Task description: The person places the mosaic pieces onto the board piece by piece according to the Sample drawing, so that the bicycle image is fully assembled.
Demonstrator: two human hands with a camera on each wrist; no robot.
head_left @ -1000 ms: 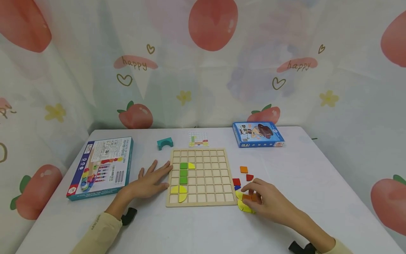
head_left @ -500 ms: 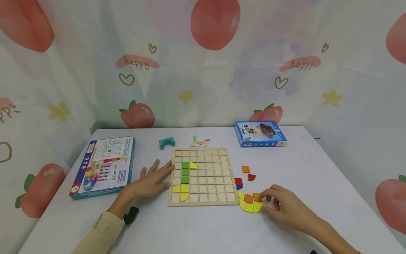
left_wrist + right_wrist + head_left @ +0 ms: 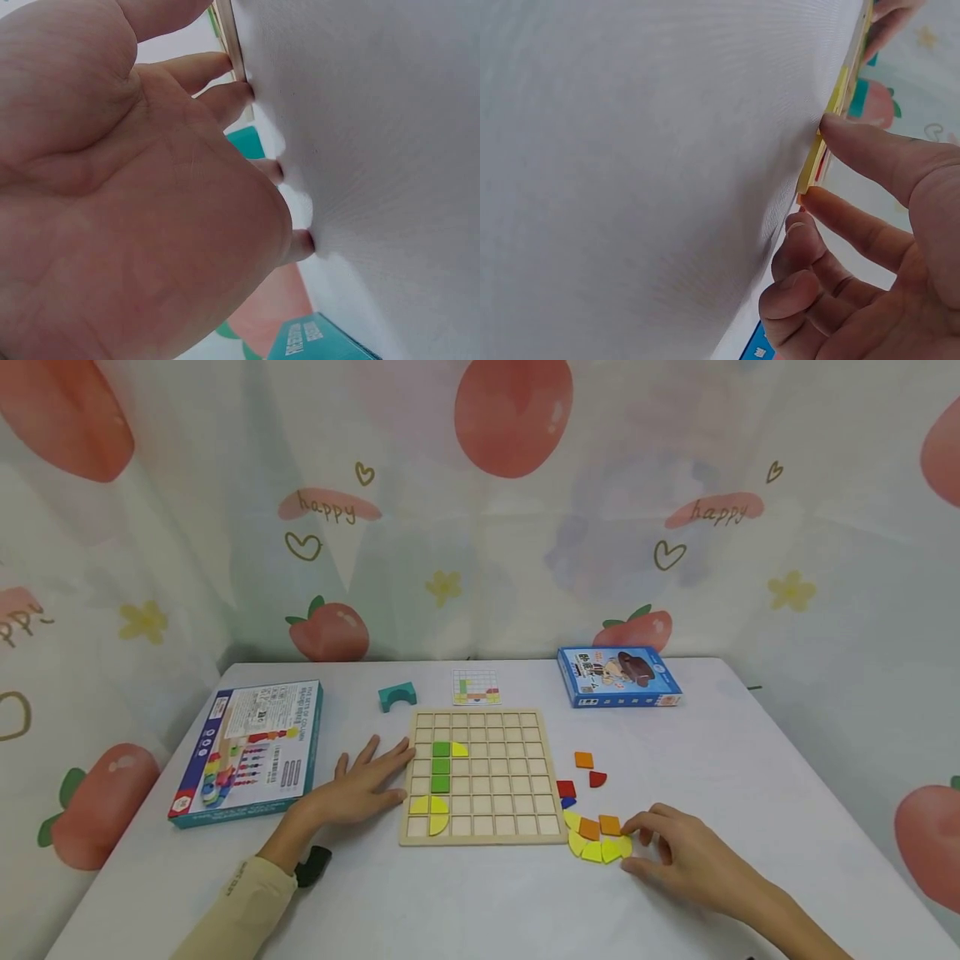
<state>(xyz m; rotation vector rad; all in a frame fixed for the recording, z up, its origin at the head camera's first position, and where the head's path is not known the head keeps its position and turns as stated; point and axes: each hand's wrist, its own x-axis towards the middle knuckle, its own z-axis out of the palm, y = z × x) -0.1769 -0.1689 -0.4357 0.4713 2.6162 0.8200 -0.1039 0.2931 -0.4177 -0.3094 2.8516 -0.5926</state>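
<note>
The right hand point(image 3: 684, 858) pinches the end yellow tile point(image 3: 624, 844) between thumb and forefinger; a second ago it reached over the orange tiles point(image 3: 589, 828), now uncovered just left of those fingers. Farther off, the left hand point(image 3: 358, 792) stays spread-fingered, touching the wooden board point(image 3: 482, 841).

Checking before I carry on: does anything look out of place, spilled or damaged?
Nothing looks spilled or visibly damaged. The teal arch block, beyond the far-left corner of the grid board, looks odd: it is chunky, unlike the flat tiles by the right hand.
</note>
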